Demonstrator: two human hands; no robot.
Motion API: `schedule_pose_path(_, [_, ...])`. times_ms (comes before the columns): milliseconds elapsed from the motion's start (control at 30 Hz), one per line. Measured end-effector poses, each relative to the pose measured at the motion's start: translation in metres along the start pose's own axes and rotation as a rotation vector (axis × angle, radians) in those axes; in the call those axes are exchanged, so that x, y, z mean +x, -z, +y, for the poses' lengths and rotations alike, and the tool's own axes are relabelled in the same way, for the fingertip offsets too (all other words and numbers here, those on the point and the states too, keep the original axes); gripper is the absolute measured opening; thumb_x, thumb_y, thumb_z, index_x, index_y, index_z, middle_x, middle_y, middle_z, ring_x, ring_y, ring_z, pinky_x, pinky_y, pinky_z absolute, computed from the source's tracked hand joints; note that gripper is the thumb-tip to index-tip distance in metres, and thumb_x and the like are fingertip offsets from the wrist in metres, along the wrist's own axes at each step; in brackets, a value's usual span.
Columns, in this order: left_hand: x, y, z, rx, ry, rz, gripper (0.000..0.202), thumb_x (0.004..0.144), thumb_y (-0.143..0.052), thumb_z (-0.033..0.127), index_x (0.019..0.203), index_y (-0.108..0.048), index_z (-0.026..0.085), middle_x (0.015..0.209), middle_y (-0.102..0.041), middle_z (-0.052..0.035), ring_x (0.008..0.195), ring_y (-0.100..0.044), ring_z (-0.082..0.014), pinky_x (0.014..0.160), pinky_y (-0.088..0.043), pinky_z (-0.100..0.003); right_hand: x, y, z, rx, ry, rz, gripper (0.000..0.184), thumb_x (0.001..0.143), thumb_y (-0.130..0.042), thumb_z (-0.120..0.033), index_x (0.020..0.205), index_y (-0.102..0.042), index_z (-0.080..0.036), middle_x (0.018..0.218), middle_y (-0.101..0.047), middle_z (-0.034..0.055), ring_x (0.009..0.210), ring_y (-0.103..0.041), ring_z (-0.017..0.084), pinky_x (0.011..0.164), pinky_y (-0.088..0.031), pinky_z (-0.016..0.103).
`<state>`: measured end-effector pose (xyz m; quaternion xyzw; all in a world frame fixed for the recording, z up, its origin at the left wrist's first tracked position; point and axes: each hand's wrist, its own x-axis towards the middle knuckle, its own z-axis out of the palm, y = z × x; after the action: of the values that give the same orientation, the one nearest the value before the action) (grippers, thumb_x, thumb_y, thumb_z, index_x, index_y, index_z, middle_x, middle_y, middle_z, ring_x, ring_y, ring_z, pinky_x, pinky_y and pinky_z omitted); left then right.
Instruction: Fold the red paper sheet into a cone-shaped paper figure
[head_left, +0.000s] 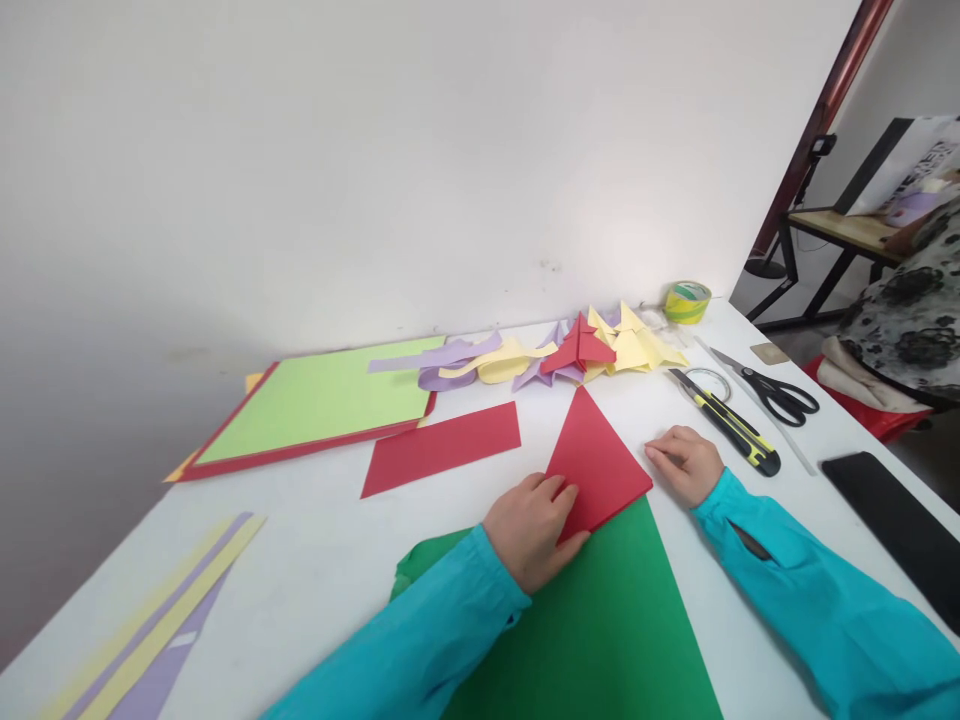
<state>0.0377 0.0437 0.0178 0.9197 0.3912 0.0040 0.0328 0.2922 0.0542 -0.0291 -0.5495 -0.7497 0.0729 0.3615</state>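
A folded red paper (pixel 596 455), kite-like with its point away from me, lies partly over a green sheet (pixel 600 630). My left hand (pixel 536 530) holds it by its left and near edge, fingers curled on top and thumb along the lower side. Just off the paper's right corner is my right hand (pixel 684 465), fingers curled and thumb against the index finger, with nothing seen between them. Left of the folded piece lies a red paper strip (pixel 442 450).
Light green sheets (pixel 322 395) lie at back left. Folded paper shapes (pixel 634 340) and tape (pixel 687 302) stand along the wall. On the right are a box cutter (pixel 727 422), scissors (pixel 772 390) and a black phone-like slab (pixel 892 520). Paper strips (pixel 161 620) lie front left.
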Motion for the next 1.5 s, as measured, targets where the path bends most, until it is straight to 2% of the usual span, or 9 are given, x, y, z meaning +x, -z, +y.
schedule_pose_path(333, [-0.007,-0.004,0.010,-0.016,-0.013,0.097,0.027,0.075,-0.047,0.018,0.095,-0.065,0.016,0.097,-0.068,-0.0116,0.086,-0.065,-0.0251,0.072,-0.055,-0.036,-0.008,0.002,-0.016,-0.018,-0.069,-0.215,0.031,0.080,-0.055,-0.039,0.056,-0.059,-0.019,0.064,-0.053,0.0039,0.067,-0.048,0.017,0.066,-0.035,0.031])
schedule_pose_path(433, [-0.015,-0.006,0.010,-0.068,0.044,0.195,0.029,0.076,-0.043,0.014,0.094,-0.066,0.016,0.098,-0.070,-0.0109,0.079,-0.068,-0.0226,0.068,-0.056,-0.033,-0.009,0.003,-0.021,0.020,-0.111,-0.241,0.025,0.077,-0.057,-0.035,0.058,-0.056,-0.019,0.065,-0.052,0.0037,0.069,-0.047,0.018,0.068,-0.034,0.031])
schedule_pose_path(633, [-0.050,0.013,0.011,-0.241,0.213,0.484,0.036,0.089,-0.035,0.024,0.106,-0.065,0.015,0.100,-0.070,-0.0099,0.088,-0.067,-0.0200,0.078,-0.055,-0.030,-0.015,0.000,-0.026,0.234,-0.314,-0.226,0.037,0.069,-0.062,-0.055,0.078,-0.053,-0.020,0.065,-0.054,0.0006,0.064,-0.049,0.017,0.062,-0.036,0.031])
schedule_pose_path(800, [-0.071,0.014,0.025,-0.990,0.616,0.944,0.032,0.076,-0.064,0.041,0.095,-0.070,0.015,0.081,-0.072,-0.0050,0.074,-0.067,-0.0204,0.064,-0.057,-0.027,-0.016,-0.007,-0.033,0.615,-0.459,-0.273,0.057,0.062,-0.063,-0.064,0.096,-0.050,-0.020,0.059,-0.057,-0.0037,0.054,-0.053,0.014,0.054,-0.041,0.028])
schedule_pose_path(933, [-0.068,0.006,0.035,-1.351,0.700,1.123,0.041,0.065,-0.074,0.044,0.092,-0.070,0.014,0.083,-0.072,-0.0063,0.080,-0.067,-0.0223,0.070,-0.057,-0.031,-0.012,0.000,-0.045,0.886,-0.524,-0.318,0.060,0.058,-0.062,-0.072,0.086,-0.054,-0.019,0.071,-0.065,0.0030,0.055,-0.060,0.015,0.047,-0.044,0.027])
schedule_pose_path(1033, [-0.065,0.002,0.040,-1.431,0.688,1.062,0.042,0.062,-0.076,0.045,0.090,-0.068,0.014,0.085,-0.072,-0.0075,0.082,-0.067,-0.0235,0.075,-0.057,-0.033,-0.009,0.007,-0.048,1.037,-0.583,-0.296,0.057,0.057,-0.064,-0.072,0.075,-0.052,-0.019,0.065,-0.064,0.0028,0.050,-0.061,0.015,0.041,-0.044,0.025])
schedule_pose_path(1200, [-0.068,-0.004,0.039,-1.589,0.666,0.721,0.047,0.056,-0.080,0.042,0.089,-0.062,0.014,0.091,-0.071,-0.0093,0.088,-0.067,-0.0273,0.077,-0.056,-0.037,-0.005,0.010,-0.036,1.131,-0.632,-0.187,0.052,0.054,-0.073,-0.064,0.068,-0.051,-0.019,0.052,-0.063,0.0007,0.044,-0.059,0.013,0.040,-0.045,0.022])
schedule_pose_path(1367, [-0.075,-0.005,0.026,-1.672,0.800,0.397,0.080,0.048,-0.083,0.039,0.115,-0.046,0.018,0.091,-0.070,-0.0076,0.077,-0.068,-0.0277,0.055,-0.058,-0.035,-0.005,0.012,-0.025,1.076,-0.655,-0.203,0.042,0.053,-0.081,-0.047,0.072,-0.061,-0.016,0.047,-0.063,0.0021,0.040,-0.059,0.015,0.037,-0.045,0.022])
schedule_pose_path(1500, [-0.071,0.002,0.000,-1.635,0.908,0.308,0.059,0.058,-0.077,0.046,0.102,-0.052,0.014,0.080,-0.069,-0.0062,0.065,-0.067,-0.0234,0.051,-0.057,-0.035,-0.006,0.013,-0.026,1.029,-0.663,-0.217,0.038,0.051,-0.083,-0.043,0.067,-0.063,-0.015,0.041,-0.059,0.0005,0.033,-0.054,0.013,0.032,-0.041,0.020])
